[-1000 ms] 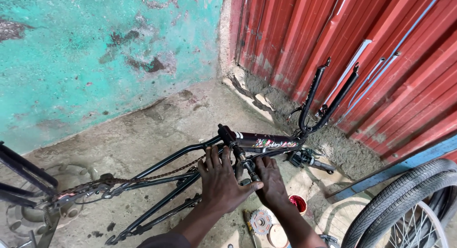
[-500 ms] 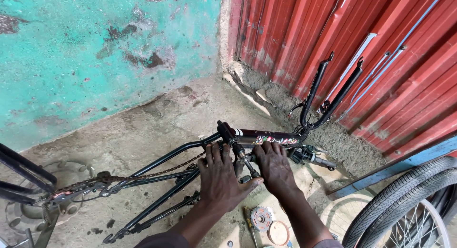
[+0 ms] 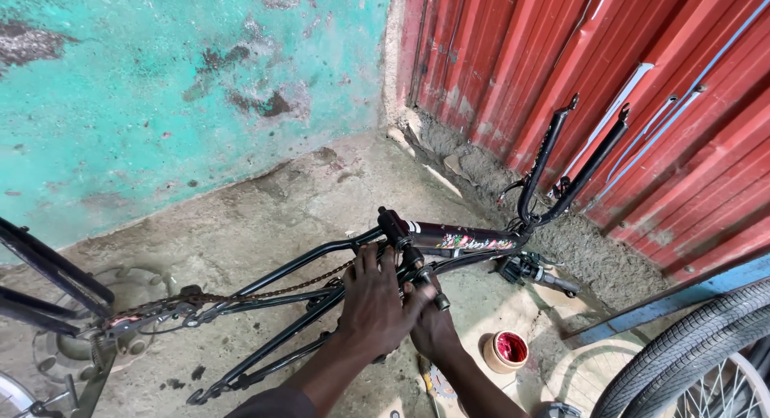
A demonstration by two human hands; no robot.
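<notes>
A rusty chain [image 3: 241,294] runs along the black frame [image 3: 449,240], which lies upturned on the concrete floor [image 3: 265,217]. The left hand [image 3: 373,306] presses spread fingers over the bottom bracket; the right hand [image 3: 433,326] grips the crank [image 3: 425,277] beneath it. This looks like crank fitting; steady turning seems needed. A red tin [image 3: 507,350] sits just right.
</notes>
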